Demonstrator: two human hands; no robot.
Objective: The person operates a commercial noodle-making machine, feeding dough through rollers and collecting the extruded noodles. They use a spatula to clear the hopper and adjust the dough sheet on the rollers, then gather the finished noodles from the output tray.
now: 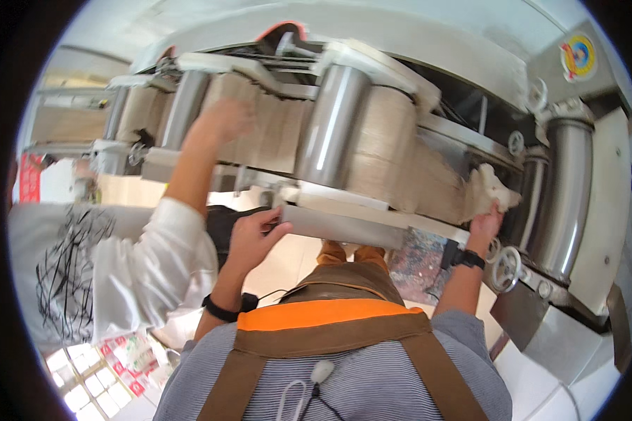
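My right hand (485,225) grips a pale, ragged piece of what looks like dough (492,185) at the right end of a sloping beige belt (438,176). Just right of it stand large upright-looking steel rollers (569,194) with a small handwheel (506,269) near my wrist. My left hand (255,237) is at the left end of a grey metal panel (342,225) on the machine's near side, thumb and fingers apart and nothing held. Beyond that panel lie a shiny steel roller (334,126) and a beige covered drum (382,139).
At left a co-worker's bare forearm (189,168) reaches over another beige belt (276,131); the hand is blurred. More rollers (185,108) continue leftward. A metal housing with a round sticker (578,57) stands at far right. A stained mottled board (418,263) lies below the machine.
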